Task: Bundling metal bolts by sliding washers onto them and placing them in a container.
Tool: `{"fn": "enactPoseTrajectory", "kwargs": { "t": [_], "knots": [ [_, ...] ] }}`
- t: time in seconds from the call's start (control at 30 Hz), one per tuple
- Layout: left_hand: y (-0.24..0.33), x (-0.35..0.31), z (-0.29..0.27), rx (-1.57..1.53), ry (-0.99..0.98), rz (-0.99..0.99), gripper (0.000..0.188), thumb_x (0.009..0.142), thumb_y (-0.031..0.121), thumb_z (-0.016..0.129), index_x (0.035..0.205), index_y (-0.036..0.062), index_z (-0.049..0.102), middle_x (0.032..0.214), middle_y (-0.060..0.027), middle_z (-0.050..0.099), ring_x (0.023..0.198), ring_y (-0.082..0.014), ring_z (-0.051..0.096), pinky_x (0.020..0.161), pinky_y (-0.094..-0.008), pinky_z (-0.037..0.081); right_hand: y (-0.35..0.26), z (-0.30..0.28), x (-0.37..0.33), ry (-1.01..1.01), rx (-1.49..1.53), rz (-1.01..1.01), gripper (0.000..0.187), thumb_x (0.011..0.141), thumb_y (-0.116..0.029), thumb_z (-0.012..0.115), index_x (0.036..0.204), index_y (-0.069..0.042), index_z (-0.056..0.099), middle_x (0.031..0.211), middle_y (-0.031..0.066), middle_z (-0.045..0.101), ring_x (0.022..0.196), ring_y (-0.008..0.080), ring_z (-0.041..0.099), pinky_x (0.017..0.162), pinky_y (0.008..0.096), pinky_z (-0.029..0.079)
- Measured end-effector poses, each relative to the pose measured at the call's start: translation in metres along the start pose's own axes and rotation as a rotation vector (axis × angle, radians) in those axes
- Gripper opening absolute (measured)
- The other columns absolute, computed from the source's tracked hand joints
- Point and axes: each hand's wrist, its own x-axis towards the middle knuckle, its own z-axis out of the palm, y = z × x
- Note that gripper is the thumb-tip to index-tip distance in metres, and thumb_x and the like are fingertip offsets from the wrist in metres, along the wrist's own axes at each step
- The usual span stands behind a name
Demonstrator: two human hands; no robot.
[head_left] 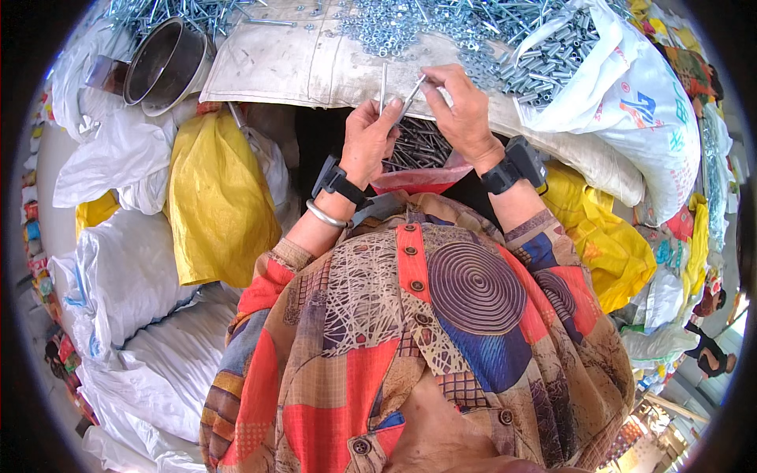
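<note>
My left hand point(367, 142) is closed round a slim metal bolt point(384, 82) that stands up from its fingers. A second slim bolt point(411, 96) slants between my two hands. My right hand point(464, 114) pinches that bolt's upper end between thumb and fingertips, while its lower end reaches the fingers of my left hand. Below both hands, a red basin point(430, 180) holds many dark metal bolts point(416, 146); its left part is hidden by my left hand and wrist.
Ahead is a work surface under pale cloth point(276, 67), bearing small nuts point(386, 33), long bolts point(158, 12) and metal sleeves point(552, 67) spilling from a white sack point(650, 110). A dark pan point(164, 67) stands left. Yellow sacks point(217, 205) flank me; white sacks point(134, 276) lie left.
</note>
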Motion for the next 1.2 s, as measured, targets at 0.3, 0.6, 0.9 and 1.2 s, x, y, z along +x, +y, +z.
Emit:
{"fn": "enactPoseTrajectory", "kwargs": {
  "t": [0.3,0.6,0.9,1.2],
  "knots": [
    [0.002,0.003,-0.005,0.118,0.055,0.11,0.034,0.096,0.036,0.062,0.079,0.0087,0.049,0.06,-0.0014,0.053,0.043,-0.0033,0.038,0.037,-0.0198,0.027,0.102,0.015,0.064,-0.077,-0.432,-0.173,0.019,0.086,-0.004,0.053,0.1,-0.004,0.065,0.089,0.0164,0.06,0.08,0.0381,0.06,0.073,0.0463,0.049],
    [-0.002,0.013,-0.013,0.177,0.062,0.165,0.035,0.094,0.034,0.065,0.077,0.0083,0.048,0.061,-0.0005,0.053,0.045,-0.0029,0.039,0.038,-0.0204,0.028,0.12,0.034,0.075,-0.11,-0.597,-0.093,0.007,0.081,-0.007,0.061,0.087,-0.004,0.064,0.086,0.0156,0.059,0.075,0.0351,0.062,0.066,0.0464,0.049],
    [0.003,0.013,-0.012,0.139,0.046,0.121,0.032,0.093,0.032,0.067,0.078,0.0077,0.051,0.061,0.0016,0.053,0.049,-0.0019,0.042,0.042,-0.0195,0.031,0.047,-0.006,0.043,-0.302,0.704,0.514,0.015,0.088,-0.013,0.068,0.097,-0.001,0.067,0.082,0.0014,0.064,0.075,0.0088,0.056,0.069,0.0235,0.045],
    [0.013,0.005,-0.008,0.872,0.212,0.678,0.039,0.088,0.031,0.072,0.075,0.0027,0.049,0.062,-0.0011,0.051,0.055,-0.0083,0.04,0.05,-0.0278,0.038,0.022,-0.001,0.016,-0.321,0.698,0.609,0.02,0.087,-0.016,0.072,0.098,0.0,0.068,0.083,0.0024,0.066,0.071,0.0084,0.058,0.067,0.0224,0.047]
  ]
}}
